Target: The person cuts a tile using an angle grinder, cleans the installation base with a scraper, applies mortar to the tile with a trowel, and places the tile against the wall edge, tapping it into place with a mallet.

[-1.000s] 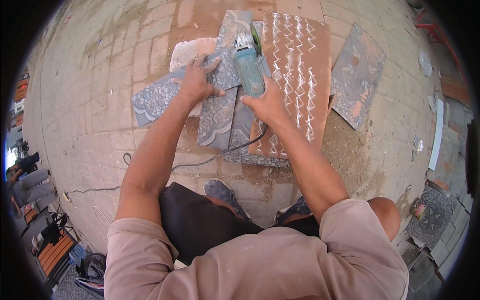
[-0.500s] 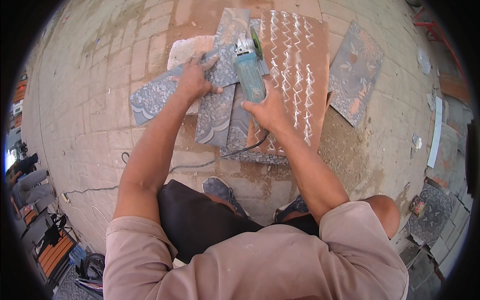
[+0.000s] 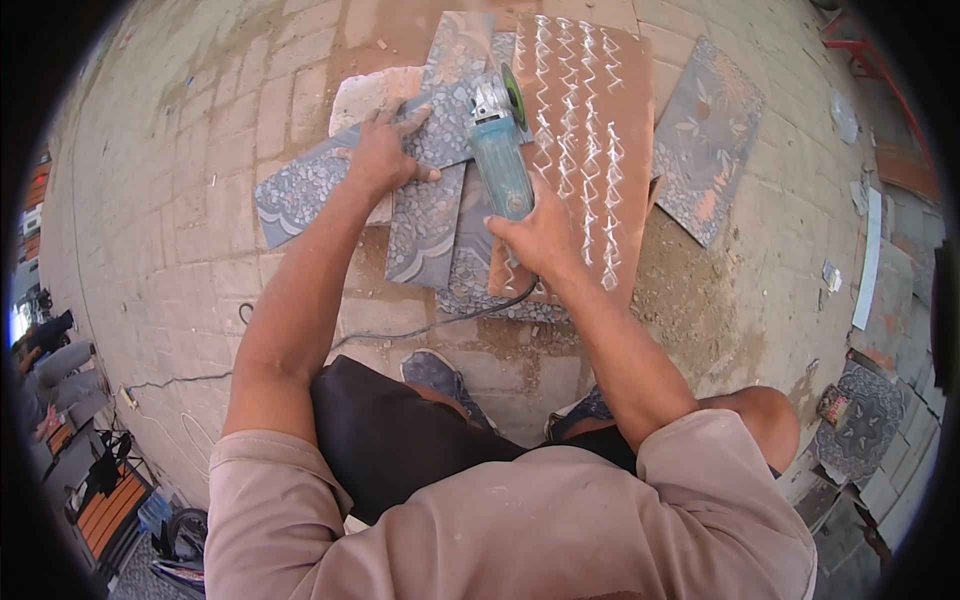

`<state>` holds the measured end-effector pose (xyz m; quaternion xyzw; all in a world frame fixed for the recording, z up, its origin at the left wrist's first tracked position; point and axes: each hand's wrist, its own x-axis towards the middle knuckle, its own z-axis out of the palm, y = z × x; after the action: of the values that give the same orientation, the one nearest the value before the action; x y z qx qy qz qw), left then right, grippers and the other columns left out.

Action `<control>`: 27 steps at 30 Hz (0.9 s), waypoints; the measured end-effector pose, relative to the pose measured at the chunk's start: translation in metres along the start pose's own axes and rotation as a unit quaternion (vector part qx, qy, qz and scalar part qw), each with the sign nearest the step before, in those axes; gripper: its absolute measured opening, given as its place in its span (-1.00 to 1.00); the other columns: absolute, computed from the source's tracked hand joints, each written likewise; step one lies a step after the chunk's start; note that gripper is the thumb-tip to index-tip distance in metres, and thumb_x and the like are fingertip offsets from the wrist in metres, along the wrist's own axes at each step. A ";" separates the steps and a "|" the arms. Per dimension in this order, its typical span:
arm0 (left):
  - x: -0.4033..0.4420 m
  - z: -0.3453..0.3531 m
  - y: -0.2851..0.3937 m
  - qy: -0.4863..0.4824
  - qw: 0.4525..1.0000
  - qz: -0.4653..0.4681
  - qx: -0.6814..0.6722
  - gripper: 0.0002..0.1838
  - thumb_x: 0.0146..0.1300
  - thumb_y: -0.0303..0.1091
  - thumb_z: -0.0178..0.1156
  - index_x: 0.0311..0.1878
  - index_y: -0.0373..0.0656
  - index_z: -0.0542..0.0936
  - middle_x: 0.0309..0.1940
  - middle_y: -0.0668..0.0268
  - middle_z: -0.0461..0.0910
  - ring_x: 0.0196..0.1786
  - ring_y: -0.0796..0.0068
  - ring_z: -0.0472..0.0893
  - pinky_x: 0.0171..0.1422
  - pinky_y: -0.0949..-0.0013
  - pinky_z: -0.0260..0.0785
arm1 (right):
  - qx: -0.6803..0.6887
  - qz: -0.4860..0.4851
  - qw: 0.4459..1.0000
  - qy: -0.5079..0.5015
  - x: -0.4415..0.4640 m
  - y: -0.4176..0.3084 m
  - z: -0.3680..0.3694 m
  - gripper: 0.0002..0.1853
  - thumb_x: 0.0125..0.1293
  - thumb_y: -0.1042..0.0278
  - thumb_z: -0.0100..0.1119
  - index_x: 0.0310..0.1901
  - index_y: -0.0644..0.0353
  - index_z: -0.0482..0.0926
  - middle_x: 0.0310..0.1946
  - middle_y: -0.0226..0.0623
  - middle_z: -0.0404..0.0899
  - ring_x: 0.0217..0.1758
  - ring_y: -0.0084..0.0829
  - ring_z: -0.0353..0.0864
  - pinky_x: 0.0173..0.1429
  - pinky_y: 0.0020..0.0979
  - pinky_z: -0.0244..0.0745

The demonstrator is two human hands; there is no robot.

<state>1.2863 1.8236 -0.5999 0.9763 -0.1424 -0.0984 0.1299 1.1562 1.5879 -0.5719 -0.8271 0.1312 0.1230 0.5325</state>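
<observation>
My right hand (image 3: 540,228) is wrapped round the body of a teal angle grinder (image 3: 503,165). The grinder's green-edged disc (image 3: 514,97) stands upright at the right end of a grey pebble-patterned tile (image 3: 305,190). Spread fingers of my left hand (image 3: 385,155) press flat on that tile, which lies across a pale block (image 3: 365,92) and other tiles. Beneath it, another pebble-patterned tile (image 3: 422,235) points towards me. A large brown tile (image 3: 630,170) with white zigzag lines lies to the right of the grinder.
A patterned tile (image 3: 705,140) lies on the paving at the right. The black cord (image 3: 430,327) runs left across the ground. My shoes (image 3: 435,375) are below the tiles. At the far left are a seated person (image 3: 62,365) and a slatted bench (image 3: 108,510).
The grinder, both hands and the tiles appear slightly further up and left in the view. The grinder stays in my right hand and my left hand remains on the tile.
</observation>
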 end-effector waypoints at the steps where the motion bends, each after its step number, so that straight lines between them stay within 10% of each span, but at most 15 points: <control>1: 0.000 -0.001 0.001 -0.003 1.000 -0.005 -0.004 0.16 -0.39 -0.10 0.76 0.49 0.18 0.52 0.61 0.05 0.22 0.62 -0.16 0.16 0.71 0.00 0.07 | -0.004 0.000 1.000 -0.001 -0.001 -0.001 -0.001 -0.33 0.03 0.31 0.49 0.21 0.36 0.52 -0.14 0.02 0.72 -0.12 -0.17 0.76 0.04 -0.17 0.62; 24: -0.002 0.000 0.002 0.002 1.000 0.000 0.000 0.17 -0.36 -0.11 0.75 0.51 0.20 0.49 0.61 0.04 0.21 0.62 -0.15 0.17 0.70 0.02 0.08 | 0.007 0.007 1.000 -0.011 -0.025 0.031 0.005 -0.22 0.03 0.28 0.49 0.29 0.44 0.46 0.00 0.06 0.68 0.07 -0.15 0.72 0.20 -0.18 0.59; 27: -0.001 0.005 -0.002 0.006 1.000 0.003 -0.001 0.15 -0.36 -0.12 0.75 0.50 0.19 0.51 0.61 0.07 0.23 0.61 -0.16 0.18 0.69 0.01 0.10 | 0.033 -0.044 0.998 0.012 -0.028 0.045 0.010 -0.22 0.05 0.29 0.49 0.32 0.41 0.45 -0.15 0.02 0.73 -0.16 -0.21 0.76 0.00 -0.22 0.64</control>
<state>1.2842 1.8247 -0.6049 0.9764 -0.1439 -0.0919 0.1323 1.1137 1.5816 -0.6041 -0.8157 0.1052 0.0850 0.5624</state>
